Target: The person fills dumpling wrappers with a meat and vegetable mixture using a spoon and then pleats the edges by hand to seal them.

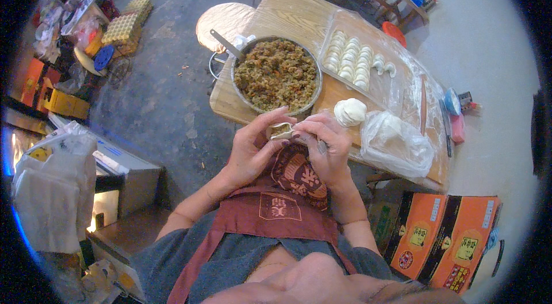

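Between both hands is a partly folded dumpling [282, 131], its wrapper edge still parted and brown filling showing inside. My left hand [248, 146] cups it from one side with thumb and fingers. Thumb and fingertips of my right hand [330, 142] pinch the wrapper's other edge, and a small metal utensil [322, 147] is tucked in that palm, mostly hidden. Just beyond the hands stands a large round metal pan [321, 77] heaped with chopped filling [276, 73]. A stack of round dough wrappers [350, 112] lies right of my right hand.
A clear plastic tray [366, 90] with rows of dumplings [349, 60] sits on the wooden table [293, 6]. A plastic bag [396, 144], a rolling pin [423, 105] and a blue bowl [452, 101] are at the right. Orange boxes [461, 239] stand below.
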A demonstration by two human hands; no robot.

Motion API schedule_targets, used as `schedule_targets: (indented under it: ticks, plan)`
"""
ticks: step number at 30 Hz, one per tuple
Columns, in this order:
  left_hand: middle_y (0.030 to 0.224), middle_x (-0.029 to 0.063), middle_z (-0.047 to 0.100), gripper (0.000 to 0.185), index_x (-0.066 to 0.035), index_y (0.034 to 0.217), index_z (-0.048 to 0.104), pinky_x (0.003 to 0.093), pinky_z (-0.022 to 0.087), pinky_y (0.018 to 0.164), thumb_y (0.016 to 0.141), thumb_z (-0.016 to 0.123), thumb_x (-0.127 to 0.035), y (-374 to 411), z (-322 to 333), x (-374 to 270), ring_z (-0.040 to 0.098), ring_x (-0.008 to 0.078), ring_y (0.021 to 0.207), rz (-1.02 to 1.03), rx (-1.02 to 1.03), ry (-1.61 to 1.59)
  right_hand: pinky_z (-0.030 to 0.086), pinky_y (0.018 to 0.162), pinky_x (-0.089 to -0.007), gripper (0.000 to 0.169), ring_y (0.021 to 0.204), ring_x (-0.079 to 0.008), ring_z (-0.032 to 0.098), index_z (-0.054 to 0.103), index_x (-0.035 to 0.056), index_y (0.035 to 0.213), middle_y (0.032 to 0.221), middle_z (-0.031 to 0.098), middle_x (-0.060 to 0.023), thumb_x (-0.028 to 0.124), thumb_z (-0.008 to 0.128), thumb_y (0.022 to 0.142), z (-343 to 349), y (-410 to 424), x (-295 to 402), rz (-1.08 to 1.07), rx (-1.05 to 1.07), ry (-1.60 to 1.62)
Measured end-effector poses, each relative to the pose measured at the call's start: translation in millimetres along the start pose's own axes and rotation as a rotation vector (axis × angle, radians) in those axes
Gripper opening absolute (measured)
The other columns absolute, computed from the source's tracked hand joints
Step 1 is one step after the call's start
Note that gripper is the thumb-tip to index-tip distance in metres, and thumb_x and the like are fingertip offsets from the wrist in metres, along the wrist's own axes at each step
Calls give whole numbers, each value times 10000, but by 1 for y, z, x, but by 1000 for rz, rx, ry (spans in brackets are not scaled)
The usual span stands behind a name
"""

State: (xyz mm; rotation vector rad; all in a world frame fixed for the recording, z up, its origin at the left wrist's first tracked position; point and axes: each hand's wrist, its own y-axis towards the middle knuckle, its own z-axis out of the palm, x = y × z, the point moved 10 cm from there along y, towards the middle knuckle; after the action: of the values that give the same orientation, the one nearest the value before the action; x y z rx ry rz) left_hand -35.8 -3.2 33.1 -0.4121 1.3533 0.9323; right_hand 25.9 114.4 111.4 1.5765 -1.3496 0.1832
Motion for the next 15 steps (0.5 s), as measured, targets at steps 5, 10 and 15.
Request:
schedule_targets:
  ticks: [5, 10, 15]
  plan:
    - [1211, 155, 661, 619, -23, 1432, 445, 323, 506, 956, 852, 629, 92, 4, 2, -19, 640, 205, 1117, 126, 47, 284, 521, 704, -318, 185, 786, -238, 650, 725, 20, 913, 860, 671, -109, -43, 755, 741, 5, 5, 2, -12, 58, -17]
    - [1192, 163, 673, 669, -37, 1456, 407, 332, 526, 904, 844, 652, 73, 5, 3, -20, 664, 239, 1099, 74, 72, 409, 520, 668, -329, 190, 755, -251, 650, 725, 27, 917, 843, 666, -113, -32, 759, 739, 5, 8, 7, -57, 98, -60]
    - [1176, 173, 672, 662, -38, 1444, 421, 322, 520, 918, 840, 674, 58, 6, 6, -14, 667, 227, 1094, 59, 76, 369, 517, 650, -341, 159, 750, -260, 648, 708, 22, 901, 834, 656, -118, -22, 749, 754, 10, 10, 10, -93, 159, -130]
